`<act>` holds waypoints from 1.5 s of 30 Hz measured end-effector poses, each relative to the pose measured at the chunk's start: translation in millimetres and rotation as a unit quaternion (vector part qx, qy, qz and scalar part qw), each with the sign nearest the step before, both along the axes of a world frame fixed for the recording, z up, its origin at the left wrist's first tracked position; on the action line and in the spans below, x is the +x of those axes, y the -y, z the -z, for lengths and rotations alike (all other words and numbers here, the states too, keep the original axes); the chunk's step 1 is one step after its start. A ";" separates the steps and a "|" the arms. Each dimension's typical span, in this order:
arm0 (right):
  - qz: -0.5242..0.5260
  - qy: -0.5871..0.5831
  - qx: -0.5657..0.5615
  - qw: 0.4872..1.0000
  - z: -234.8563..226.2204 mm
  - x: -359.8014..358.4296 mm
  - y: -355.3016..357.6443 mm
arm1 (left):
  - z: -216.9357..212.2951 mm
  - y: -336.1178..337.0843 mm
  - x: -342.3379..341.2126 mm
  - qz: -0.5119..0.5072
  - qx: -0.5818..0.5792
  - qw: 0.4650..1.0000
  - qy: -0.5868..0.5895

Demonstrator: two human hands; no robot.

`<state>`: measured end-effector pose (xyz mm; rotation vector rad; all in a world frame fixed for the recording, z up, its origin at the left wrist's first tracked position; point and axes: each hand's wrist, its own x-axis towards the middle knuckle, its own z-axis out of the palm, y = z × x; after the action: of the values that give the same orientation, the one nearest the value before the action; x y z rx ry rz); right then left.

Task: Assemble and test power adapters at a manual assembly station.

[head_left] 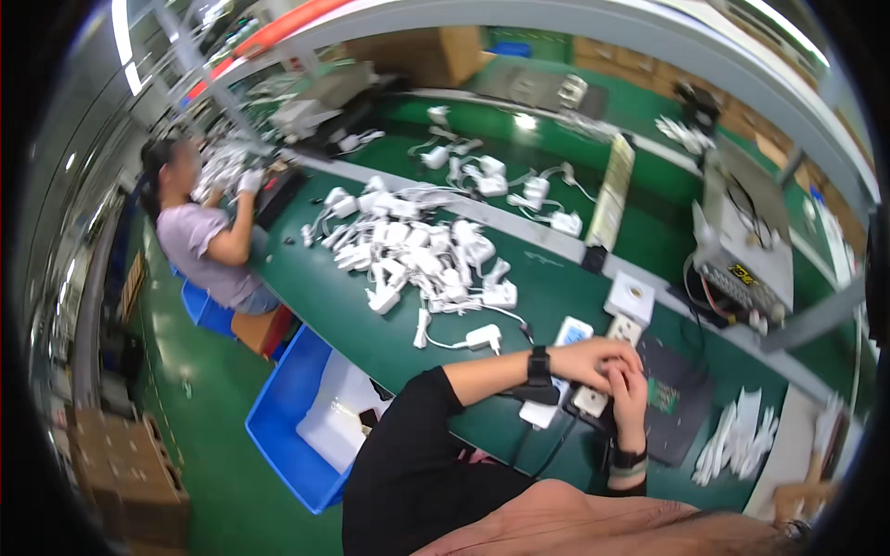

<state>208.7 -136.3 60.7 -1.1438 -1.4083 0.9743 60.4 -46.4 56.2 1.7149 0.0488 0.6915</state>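
Observation:
My left hand (593, 359) reaches in from the left, a black band on its wrist. Its fingers are bent and meet those of my right hand (629, 387), which comes up from the lower edge. Both are closed; whatever lies between the fingertips is hidden. Just beneath them runs a white power strip (591, 401) with sockets. Beside it lies another white strip with a blue panel (575, 332). A small green circuit board (663, 396) rests on a dark mat (675, 434) right of my hands. A white square box (629, 298) with a round centre stands beyond them.
White power adapters (413, 248) with cables lie heaped on the green bench, more on the belt (533, 192) behind. White slim parts (737, 437) lie at right, below a metal test instrument (742, 250). A blue bin (295, 434) stands at left; a co-worker (209, 222) sits farther along.

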 end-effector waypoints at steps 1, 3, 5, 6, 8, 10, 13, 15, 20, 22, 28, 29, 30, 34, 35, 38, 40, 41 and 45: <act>0.017 -0.004 -0.011 1.000 0.8 -3.6 1.1 | 0.7 1.0 -3.0 -0.018 0.001 1.000 -0.013; -0.017 -0.056 0.008 0.998 3.1 0.9 -2.4 | -5.0 -1.3 -0.2 -0.016 0.006 1.000 -0.024; -0.003 -0.055 -0.007 0.998 0.5 6.0 1.0 | -26.4 1.9 1.4 -0.047 0.114 0.990 -0.061; -0.003 -0.056 -0.024 0.998 -0.5 6.5 3.9 | -39.4 2.5 -0.9 -0.064 0.169 0.980 -0.078; 0.000 -0.063 -0.037 0.997 -3.7 6.7 5.1 | -72.4 -12.2 -17.5 -0.082 0.254 0.947 -0.178; -0.014 -0.013 -0.035 0.999 -7.9 8.0 6.6 | -91.3 -50.5 -31.5 -0.063 0.152 0.961 -0.222; -0.016 0.017 -0.018 1.000 -10.8 9.1 7.8 | -86.5 -133.1 -43.6 -0.237 0.205 0.908 -0.279; -0.022 0.025 0.010 0.999 -14.7 1.7 5.5 | -38.6 -183.9 -69.9 -0.306 0.309 0.859 -0.269; -0.012 0.032 0.016 0.999 -9.3 8.1 3.7 | -20.6 -220.2 -67.9 -0.408 0.397 0.591 -0.571; -0.012 0.033 -0.001 0.999 -13.9 5.7 6.0 | -21.5 -225.9 -73.8 -0.397 0.379 0.563 -0.618; -0.038 0.057 -0.026 0.997 -19.3 1.2 4.1 | -21.7 -276.2 -124.3 -0.410 0.281 0.564 -0.660; -0.036 0.048 -0.028 0.998 -18.5 -0.1 4.0 | -19.3 -280.5 -134.6 -0.418 0.239 0.575 -0.661; -0.035 0.037 -0.030 0.998 -17.9 -2.2 4.3 | -16.2 -285.5 -137.8 -0.418 0.229 0.572 -0.668; -0.025 0.040 -0.033 0.998 -15.5 2.6 3.9 | 2.3 -285.1 -105.2 -0.454 0.264 0.557 -0.643; -0.015 0.046 -0.030 0.998 -14.3 4.8 3.9 | 5.6 -282.1 -100.5 -0.463 0.302 0.552 -0.624; -0.024 0.049 -0.016 0.998 -15.2 1.3 2.9 | 5.9 -279.8 -117.0 -0.432 0.364 0.577 -0.590; -0.030 0.048 -0.003 0.998 -18.4 -3.2 5.7 | 3.8 -274.8 -133.5 -0.417 0.397 0.584 -0.572; -0.026 0.052 -0.008 0.998 -16.2 -0.5 5.0 | 3.5 -270.8 -126.2 -0.398 0.385 0.606 -0.571; -0.022 0.057 -0.012 0.998 -14.5 3.7 7.1 | -16.1 -258.1 -132.0 -0.385 0.344 0.675 -0.528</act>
<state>212.4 -143.4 75.2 -1.2061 -1.5224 0.9713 -71.6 211.7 72.2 2.6463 1.5898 0.1534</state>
